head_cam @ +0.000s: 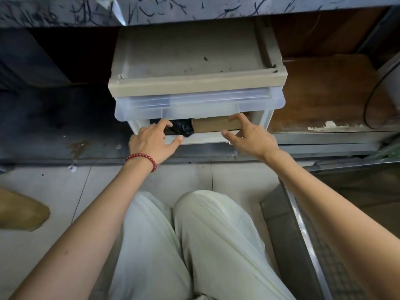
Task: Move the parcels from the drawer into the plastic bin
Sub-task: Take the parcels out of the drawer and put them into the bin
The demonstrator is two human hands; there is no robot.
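The left hand (154, 140) is hooked over the front of the drawer (203, 137) beside a black-bagged parcel (183, 127); whether anything is gripped cannot be told. The right hand (249, 137) is spread open over a brown box parcel (214, 124). Lifting out is judged barely begun; wider opening is needed, as the upper drawer (199, 105) overhangs.

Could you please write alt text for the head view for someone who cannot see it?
Two bare hands reach into the partly open lower drawer of a small plastic drawer unit: the left hand, wearing a red bead bracelet, is at a black-wrapped parcel, and the right hand spreads over a cardboard box beside it.
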